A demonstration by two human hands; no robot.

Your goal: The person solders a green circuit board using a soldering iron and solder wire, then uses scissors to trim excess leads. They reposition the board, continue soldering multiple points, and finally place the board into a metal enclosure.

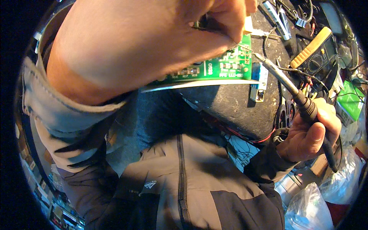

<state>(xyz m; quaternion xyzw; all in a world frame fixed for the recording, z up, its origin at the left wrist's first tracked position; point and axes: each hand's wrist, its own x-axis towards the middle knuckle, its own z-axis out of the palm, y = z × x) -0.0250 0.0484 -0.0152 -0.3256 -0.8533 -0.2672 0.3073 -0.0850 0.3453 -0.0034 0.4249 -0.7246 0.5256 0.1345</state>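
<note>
My left hand [214, 30] looms large at the top, its fingers curled in a pinch. A thin length of solder wire [245, 47] sticks out from them over a green circuit board [230, 65]. My hand and wrist cover much of that board; I cannot tell what supports it. On the right, my right hand [312, 134] is closed round the handle of a soldering iron [287, 85]. The iron slants up and left, with its tip at the right edge of the board, close to the wire's end.
Beneath the board is a dark, worn work surface [237, 111]. A small blue-and-white box [260, 82] lies beside the board. Farther right are a multimeter [317, 61], a yellow-handled tool [311, 46], tangled cables and a green packet [349, 100]. Clear plastic bags [310, 207] fill the lower right.
</note>
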